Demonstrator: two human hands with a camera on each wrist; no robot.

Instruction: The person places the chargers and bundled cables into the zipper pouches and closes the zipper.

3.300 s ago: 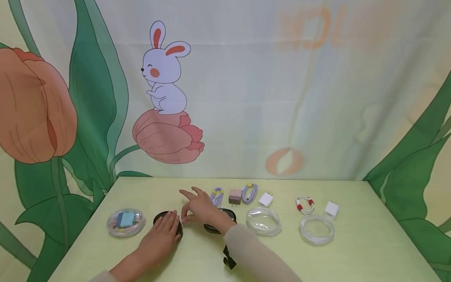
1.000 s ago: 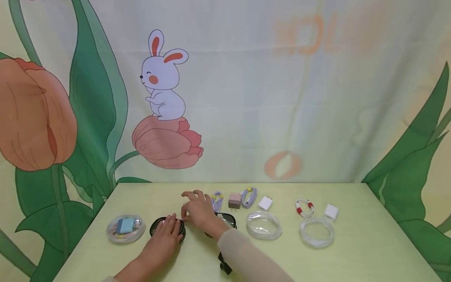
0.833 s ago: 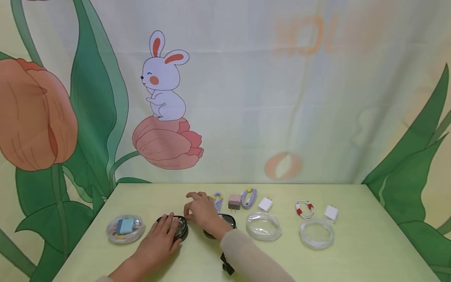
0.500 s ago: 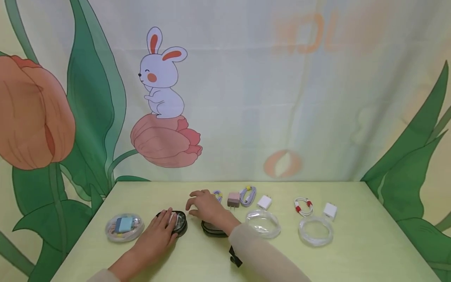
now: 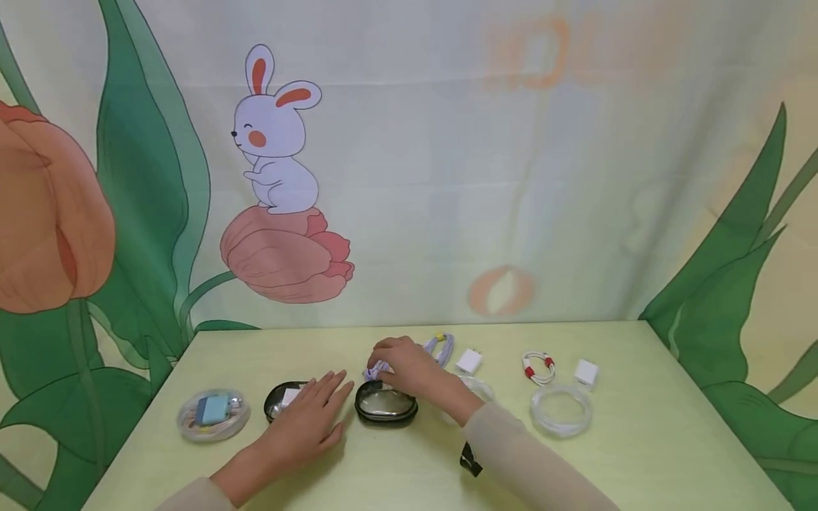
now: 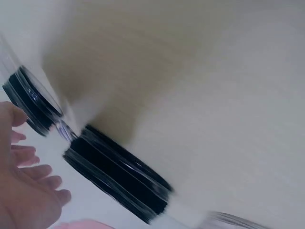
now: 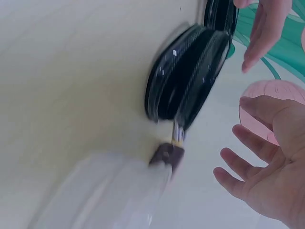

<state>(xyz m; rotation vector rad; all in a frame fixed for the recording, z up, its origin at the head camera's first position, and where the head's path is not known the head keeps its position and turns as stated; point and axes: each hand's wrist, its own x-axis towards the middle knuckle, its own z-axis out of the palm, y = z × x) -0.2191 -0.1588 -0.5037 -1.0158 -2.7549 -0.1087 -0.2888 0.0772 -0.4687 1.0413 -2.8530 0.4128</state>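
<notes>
My left hand (image 5: 307,419) lies with straight, spread fingers over the near right side of a black-edged zip case (image 5: 276,399). A white charger (image 5: 290,394) shows through that case's clear top. Just to its right sits a second black zip case (image 5: 386,406) with a clear top. My right hand (image 5: 405,365) hovers at that case's far edge, fingers loosely bent, close to a lilac cable coil (image 5: 373,372). In the right wrist view its fingers (image 7: 238,164) are apart with nothing between them. The hand hides most of a pink-brown charger (image 7: 167,155).
Far left stands a clear round case (image 5: 185,426) holding a blue charger (image 5: 213,409). To the right are another lilac cable (image 5: 445,349), a white charger (image 5: 469,362), a clear case (image 5: 479,387) partly behind my arm, a red-banded white cable (image 5: 539,367), another white charger (image 5: 586,372) and clear case (image 5: 562,431).
My right hand has left the edge of the left zip case and moved right, behind the second case. My left hand's fingers have spread and slid toward that case's right side.
</notes>
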